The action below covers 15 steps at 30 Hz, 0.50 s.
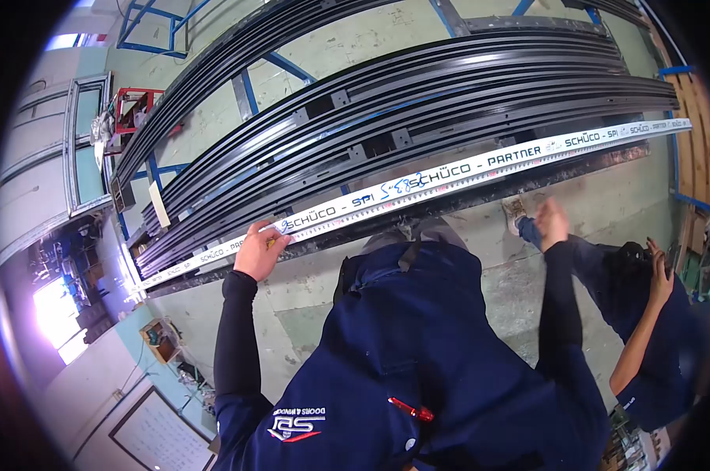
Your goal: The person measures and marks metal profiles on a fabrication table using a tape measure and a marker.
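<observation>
A long white strip (465, 170) printed with "SCHÜCO" lettering and blue handwritten figures lies across dark metal profiles; a numbered measuring scale runs along its near edge. My left hand (262, 250) rests at that edge, left of the handwriting, its fingers closed around a small yellow thing that is mostly hidden. My right hand (553, 224) is held below the strip's right part, apart from it. Motion blurs its fingers, and I cannot make out whether it holds anything.
Black profiles (449, 98) are stacked on a blue frame (249, 93). At the right, a co-worker (649, 337) in dark clothes stands close to my right arm, one hand raised. A red stand (137, 108) is at the far left, wooden boards (704, 149) at the right.
</observation>
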### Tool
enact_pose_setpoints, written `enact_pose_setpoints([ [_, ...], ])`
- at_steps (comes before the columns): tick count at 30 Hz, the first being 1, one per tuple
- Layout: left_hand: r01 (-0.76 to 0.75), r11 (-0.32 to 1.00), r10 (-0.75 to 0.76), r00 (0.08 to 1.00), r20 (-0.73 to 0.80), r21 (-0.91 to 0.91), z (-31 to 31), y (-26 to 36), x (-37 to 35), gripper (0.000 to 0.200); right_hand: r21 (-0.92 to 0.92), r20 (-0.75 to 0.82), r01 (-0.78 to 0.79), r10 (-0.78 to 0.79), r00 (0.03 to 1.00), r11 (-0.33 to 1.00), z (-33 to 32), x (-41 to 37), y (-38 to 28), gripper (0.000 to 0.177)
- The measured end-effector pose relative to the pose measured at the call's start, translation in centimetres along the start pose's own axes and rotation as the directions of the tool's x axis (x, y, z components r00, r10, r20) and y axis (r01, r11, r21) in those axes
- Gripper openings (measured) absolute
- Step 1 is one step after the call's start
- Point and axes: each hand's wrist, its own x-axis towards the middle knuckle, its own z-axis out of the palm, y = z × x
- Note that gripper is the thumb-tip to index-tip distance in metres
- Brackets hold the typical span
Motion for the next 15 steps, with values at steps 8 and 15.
enact_pose_setpoints([
  [8, 0.071, 0.994, -0.064, 0.994, -0.088, 0.084, -0.9, -6.2, -2.0, 0.037, -0.356, 0.543, 0.295, -0.060, 0.837, 0.887, 14.5, -19.1, 3.6, 0.021],
  [15, 0.053, 0.993, -0.038, 0.989, -0.143, 0.107, -1.6, -9.6, -3.0, 0.041, 0.384, 0.708, 0.127, -0.204, -0.676, 0.915, 27.2, -39.5, -7.0, 0.027],
])
